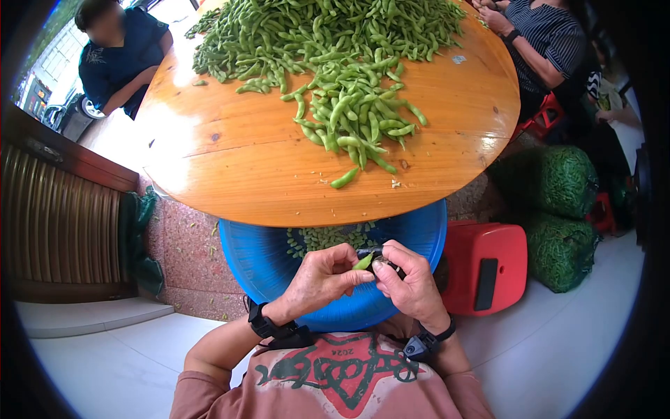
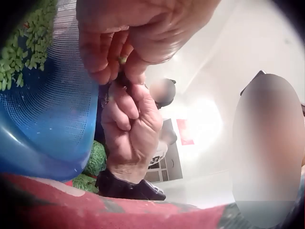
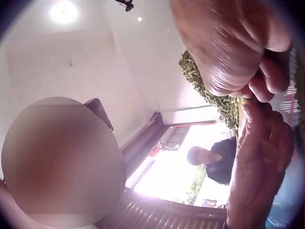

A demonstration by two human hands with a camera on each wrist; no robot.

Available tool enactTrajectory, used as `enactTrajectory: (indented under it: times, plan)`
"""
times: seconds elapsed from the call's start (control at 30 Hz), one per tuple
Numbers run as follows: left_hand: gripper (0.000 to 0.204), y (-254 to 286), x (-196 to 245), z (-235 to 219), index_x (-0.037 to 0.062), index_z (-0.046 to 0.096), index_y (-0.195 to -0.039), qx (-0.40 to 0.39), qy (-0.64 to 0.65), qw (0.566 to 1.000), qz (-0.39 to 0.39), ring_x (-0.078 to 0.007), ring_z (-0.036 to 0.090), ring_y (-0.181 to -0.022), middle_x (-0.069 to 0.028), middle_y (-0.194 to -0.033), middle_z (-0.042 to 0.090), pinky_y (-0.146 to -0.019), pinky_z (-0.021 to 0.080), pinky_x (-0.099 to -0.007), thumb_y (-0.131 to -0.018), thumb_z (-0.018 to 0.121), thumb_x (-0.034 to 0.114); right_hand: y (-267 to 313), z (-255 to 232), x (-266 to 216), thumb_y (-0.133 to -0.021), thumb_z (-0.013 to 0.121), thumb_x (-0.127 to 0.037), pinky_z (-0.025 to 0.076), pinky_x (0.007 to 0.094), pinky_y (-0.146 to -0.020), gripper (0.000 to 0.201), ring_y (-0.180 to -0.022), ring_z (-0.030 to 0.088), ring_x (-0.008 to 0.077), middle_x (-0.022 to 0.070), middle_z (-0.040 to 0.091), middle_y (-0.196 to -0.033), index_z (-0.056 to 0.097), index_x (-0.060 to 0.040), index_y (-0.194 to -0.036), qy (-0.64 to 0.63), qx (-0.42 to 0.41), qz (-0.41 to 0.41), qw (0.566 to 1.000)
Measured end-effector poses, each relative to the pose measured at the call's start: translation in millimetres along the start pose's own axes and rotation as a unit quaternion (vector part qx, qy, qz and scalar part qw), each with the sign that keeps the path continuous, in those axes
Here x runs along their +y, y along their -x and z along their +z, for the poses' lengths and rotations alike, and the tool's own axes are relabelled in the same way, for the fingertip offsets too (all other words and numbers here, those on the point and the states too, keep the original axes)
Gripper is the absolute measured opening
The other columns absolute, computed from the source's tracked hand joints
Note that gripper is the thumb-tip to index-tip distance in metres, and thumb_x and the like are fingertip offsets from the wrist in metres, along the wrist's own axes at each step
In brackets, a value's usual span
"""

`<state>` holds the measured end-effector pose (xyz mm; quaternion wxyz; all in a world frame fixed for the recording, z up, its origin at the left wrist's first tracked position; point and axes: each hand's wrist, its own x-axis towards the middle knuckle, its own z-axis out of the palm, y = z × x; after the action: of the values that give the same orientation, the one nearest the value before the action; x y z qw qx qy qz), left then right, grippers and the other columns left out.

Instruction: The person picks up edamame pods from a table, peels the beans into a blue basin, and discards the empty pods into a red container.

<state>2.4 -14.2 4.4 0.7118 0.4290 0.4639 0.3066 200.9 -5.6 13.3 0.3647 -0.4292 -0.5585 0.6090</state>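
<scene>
- Head camera: watching from afar, I see a person's left hand (image 1: 324, 274) pinching a green pod (image 1: 363, 262) between thumb and fingers, while the right hand (image 1: 410, 281), fingers curled, holds its other end. Something dark sits at the right fingertips, too small for me to name. Both hands are over a blue basket (image 1: 232, 255) with loose beans (image 1: 317, 241) inside.
- Head camera, beyond the hands: a heap of pods (image 1: 314, 38) spreads over a wooden table (image 1: 237, 171), one stray pod (image 1: 345, 177) near its close edge. Two people, one on the left (image 1: 127, 59) and one on the right (image 1: 551, 45), are at the far sides. A red stool (image 1: 457, 272) and green net bags (image 1: 562, 251) stand to the right.
- Left wrist camera: I find the fingertips of both hands meeting, a sliver of green between them; the basket's mesh side is just beside.
- Right wrist camera: the hands again meet at the fingertips, but the pod is mostly hidden, so I cannot tell the grip from this angle. Behind lie the heaped pods and a bright opening (image 3: 164, 176).
</scene>
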Motion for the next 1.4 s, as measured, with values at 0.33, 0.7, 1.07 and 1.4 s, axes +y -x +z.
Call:
enactTrajectory:
  times: [0.33, 0.7, 1.07, 1.4]
  plan:
    - [0.029, -6.4, -1.5, -12.9, 0.0001, 0.065, -0.096, -0.044, -0.021, 0.999, -0.008, -0.008, 0.059, -0.067, -0.0028, -0.077, 0.064, -0.057, 0.048, -0.0243, -0.107, 0.052, 0.024, -3.2, 3.6, 6.5, -0.09, 0.06, 0.001, 0.05, 0.0347, -0.063, 0.006, -0.071, 0.062, 0.026, 0.0126, 0.057, -0.087, 0.062, 0.0045, -0.095, 0.156, 0.037, -0.045, 0.986]
    - [0.026, -10.5, -17.9, 12.0, 0.0008, 0.049, -0.098, 0.049, -0.055, 0.997, 0.038, -0.0135, 0.05, -0.063, -0.0044, -0.07, 0.051, -0.057, 0.043, -0.0319, -0.105, 0.043, 0.025, -9.2, 19.9, 2.6, -0.086, 0.061, 0.005, 0.049, 0.042, -0.064, 0.006, -0.073, 0.06, 0.0367, 0.0165, 0.056, -0.085, 0.06, 0.0031, -0.092, 0.253, 0.103, -0.162, 0.948]
    - [0.012, -10.7, -13.5, 10.5, 0.0101, 0.051, -0.103, 0.037, 0.099, 0.993, -0.044, -0.0032, 0.041, -0.067, 0.0066, -0.076, 0.043, -0.058, 0.039, -0.021, -0.101, 0.039, 0.011, -7.6, 22.7, 5.4, -0.085, 0.062, 0.005, 0.047, 0.0422, -0.063, 0.008, -0.071, 0.059, 0.0364, 0.0165, 0.055, -0.083, 0.059, 0.0028, -0.092, 0.247, 0.097, -0.157, 0.951]
    - [0.012, -2.3, 29.0, -15.8, -0.001, 0.065, -0.101, -0.027, -0.34, 0.923, 0.177, -0.0281, 0.071, -0.085, -0.0152, -0.091, 0.07, -0.073, 0.056, -0.0356, -0.091, 0.061, 0.001, 34.4, -65.9, -24.9, -0.087, 0.057, 0.003, 0.046, 0.0367, -0.062, 0.004, -0.067, 0.058, 0.0316, 0.017, 0.056, -0.078, 0.059, 0.0055, -0.088, 0.354, 0.244, -0.028, 0.903]
